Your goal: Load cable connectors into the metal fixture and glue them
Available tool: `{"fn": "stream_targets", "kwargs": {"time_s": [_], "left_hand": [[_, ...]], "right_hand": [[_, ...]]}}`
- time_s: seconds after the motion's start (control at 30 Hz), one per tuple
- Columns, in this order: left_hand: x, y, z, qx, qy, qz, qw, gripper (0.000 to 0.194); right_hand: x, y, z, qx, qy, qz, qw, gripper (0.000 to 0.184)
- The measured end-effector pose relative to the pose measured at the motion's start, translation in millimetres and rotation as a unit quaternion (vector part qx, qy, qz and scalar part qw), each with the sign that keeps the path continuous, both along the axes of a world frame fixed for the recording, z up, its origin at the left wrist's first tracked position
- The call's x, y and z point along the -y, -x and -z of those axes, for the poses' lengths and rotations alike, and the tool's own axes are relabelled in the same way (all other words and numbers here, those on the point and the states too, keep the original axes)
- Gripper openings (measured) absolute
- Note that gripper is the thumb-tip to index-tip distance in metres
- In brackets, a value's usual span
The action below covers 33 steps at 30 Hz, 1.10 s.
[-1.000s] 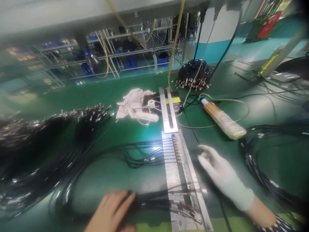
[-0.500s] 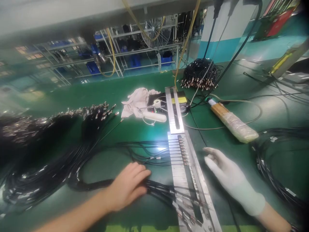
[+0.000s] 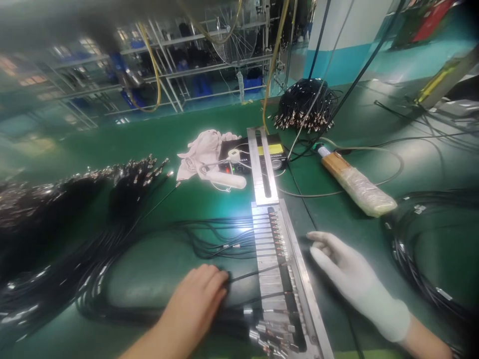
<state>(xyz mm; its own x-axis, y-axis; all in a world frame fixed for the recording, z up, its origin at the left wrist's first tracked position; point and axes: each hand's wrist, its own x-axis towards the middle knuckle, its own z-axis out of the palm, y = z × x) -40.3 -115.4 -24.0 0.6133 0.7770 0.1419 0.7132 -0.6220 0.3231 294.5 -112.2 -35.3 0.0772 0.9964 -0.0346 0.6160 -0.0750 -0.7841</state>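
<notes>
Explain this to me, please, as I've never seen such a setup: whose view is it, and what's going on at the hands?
There is no robot here: one camera, worn on a person's head, looks forward and down at their own hands. The bare left hand has a black cable leading from its fingertips to a slotted metal strip; the grip itself is hidden. The white-gloved right hand is on the strip's other side, with nothing visible in its fingers. More cables lie side by side across the strip's far part. On the green table there are also a large cable bundle, a crumpled cloth and a partly plastic-wrapped object.
</notes>
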Motion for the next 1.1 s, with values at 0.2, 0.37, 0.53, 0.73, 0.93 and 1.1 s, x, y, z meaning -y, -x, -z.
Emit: {"fn": "stream_targets", "kwargs": {"time_s": [0.2, 0.37, 0.53, 0.73, 0.93, 1.1], "left_hand": [[-9, -56, 11.6, -0.012, -0.002, 0.077, 0.997, 0.029], [-20, -56, 6.3, 0.066, 0.083, 0.091, 0.990, 0.027], [-37, -43, 4.0, 0.094, 0.055, 0.113, 0.988, 0.035], [-49, -42, 6.2, 0.075, 0.044, 0.143, 0.986, 0.040], [-49, -43, 12.3, 0.090, 0.065, 0.160, 0.981, 0.038], [-31, -37, 27.3, 0.025, -0.073, 0.086, 0.993, 0.045]], "right_hand": [[0, -2, 2.2, -0.029, -0.014, 0.012, 0.999, 0.034], [3, -5, 8.0, -0.053, -0.022, 0.019, 0.998, 0.032], [3, -6, 9.2, -0.034, -0.038, 0.007, 0.999, 0.028], [6, -4, 2.4, 0.058, -0.123, -0.060, 0.989, 0.021], [7, 4, 0.1, 0.200, -0.270, -0.208, 0.919, 0.047], [3, 5, 4.4, 0.212, -0.260, -0.226, 0.914, 0.050]]}}
